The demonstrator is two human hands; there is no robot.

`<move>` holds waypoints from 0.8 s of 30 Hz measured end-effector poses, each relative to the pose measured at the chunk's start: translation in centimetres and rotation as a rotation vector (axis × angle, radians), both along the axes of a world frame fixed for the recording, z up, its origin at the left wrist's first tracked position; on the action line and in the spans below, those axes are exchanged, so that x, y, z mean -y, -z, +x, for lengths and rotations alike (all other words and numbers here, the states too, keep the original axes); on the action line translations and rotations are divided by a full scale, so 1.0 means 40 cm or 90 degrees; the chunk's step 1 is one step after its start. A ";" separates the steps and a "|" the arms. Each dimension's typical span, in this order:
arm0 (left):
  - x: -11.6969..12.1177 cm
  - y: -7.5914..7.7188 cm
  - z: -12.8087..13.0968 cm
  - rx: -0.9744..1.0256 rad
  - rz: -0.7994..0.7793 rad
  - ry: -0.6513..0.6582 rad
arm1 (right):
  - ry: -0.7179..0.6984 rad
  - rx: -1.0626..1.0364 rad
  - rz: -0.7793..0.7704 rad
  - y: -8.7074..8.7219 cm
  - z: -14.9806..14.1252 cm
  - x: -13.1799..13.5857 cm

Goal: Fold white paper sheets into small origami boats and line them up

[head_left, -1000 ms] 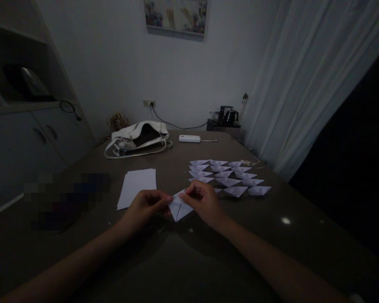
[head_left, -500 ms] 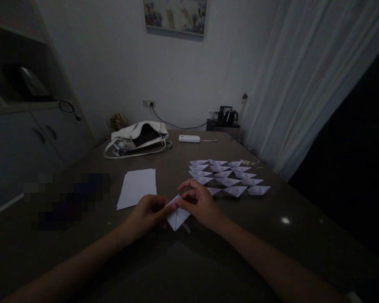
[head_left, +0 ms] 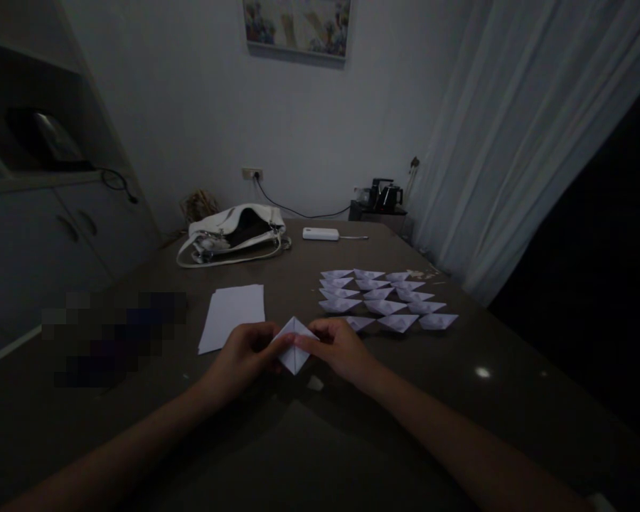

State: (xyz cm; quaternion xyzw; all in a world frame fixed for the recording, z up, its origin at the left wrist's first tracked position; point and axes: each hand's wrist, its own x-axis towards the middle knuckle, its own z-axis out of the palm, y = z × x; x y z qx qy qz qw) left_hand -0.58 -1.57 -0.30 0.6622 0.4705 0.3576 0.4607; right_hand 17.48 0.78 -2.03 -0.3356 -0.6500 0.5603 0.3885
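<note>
A small white folded paper [head_left: 294, 361], diamond-shaped with a crease down its middle, is held just above the table. My left hand [head_left: 248, 353] pinches its left side, thumb on the front face and fingers behind. On the opposite side my right hand [head_left: 342, 348] grips it the same way, and the two thumb tips nearly meet at the crease. The fingers behind the paper are partly hidden. To the right, beyond my right hand, several folded paper boats [head_left: 384, 306] stand in rows. A stack of white paper sheets [head_left: 233, 313] lies beyond my left hand.
A white handbag [head_left: 235, 231] lies at the far left of the dark table [head_left: 309, 455]. Near the far edge is a white power bank [head_left: 321, 234] with a short cable. Paper scraps [head_left: 424, 274] lie beside the boats. A pixelated patch covers something at left.
The folded paper has turned from tilted to upright and risen slightly. My right hand has shifted from its upper edge to its right side, with its fingers now behind it.
</note>
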 end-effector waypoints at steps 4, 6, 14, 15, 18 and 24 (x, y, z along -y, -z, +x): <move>0.006 -0.006 0.005 0.005 0.010 -0.008 | -0.004 -0.018 0.007 -0.003 -0.001 0.000; 0.009 -0.012 0.008 0.007 0.013 -0.027 | -0.005 -0.025 -0.002 -0.007 -0.001 -0.001; 0.005 -0.026 0.008 0.036 -0.028 -0.037 | 0.071 0.037 0.048 -0.025 0.010 -0.002; 0.003 -0.024 0.008 0.037 -0.038 -0.024 | 0.076 0.051 0.071 -0.025 0.010 -0.001; 0.000 -0.017 0.009 0.030 -0.060 0.004 | 0.076 0.084 0.117 -0.022 0.012 0.000; 0.009 -0.024 0.015 0.063 -0.079 0.022 | 0.078 0.094 0.150 -0.026 0.007 0.010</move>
